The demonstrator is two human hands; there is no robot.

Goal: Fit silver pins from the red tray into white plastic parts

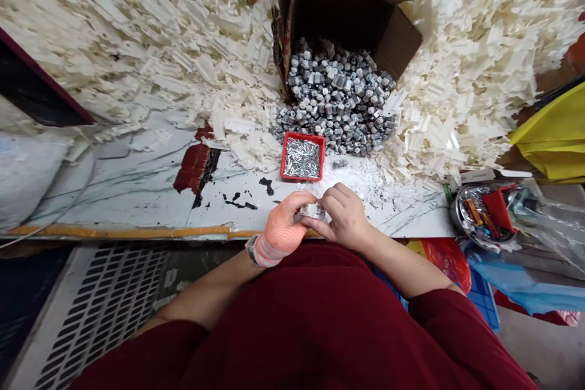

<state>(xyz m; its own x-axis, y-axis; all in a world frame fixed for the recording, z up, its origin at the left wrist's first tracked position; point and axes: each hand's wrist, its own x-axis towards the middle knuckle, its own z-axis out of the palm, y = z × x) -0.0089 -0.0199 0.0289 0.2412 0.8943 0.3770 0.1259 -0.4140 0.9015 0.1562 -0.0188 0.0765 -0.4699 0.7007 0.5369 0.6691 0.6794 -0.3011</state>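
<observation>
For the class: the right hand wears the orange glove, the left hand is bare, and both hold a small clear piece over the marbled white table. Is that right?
No, the sides are swapped. The head view shows the left hand wearing the orange glove and the right hand bare. Both hold the small clear piece over the marbled white table.
</observation>
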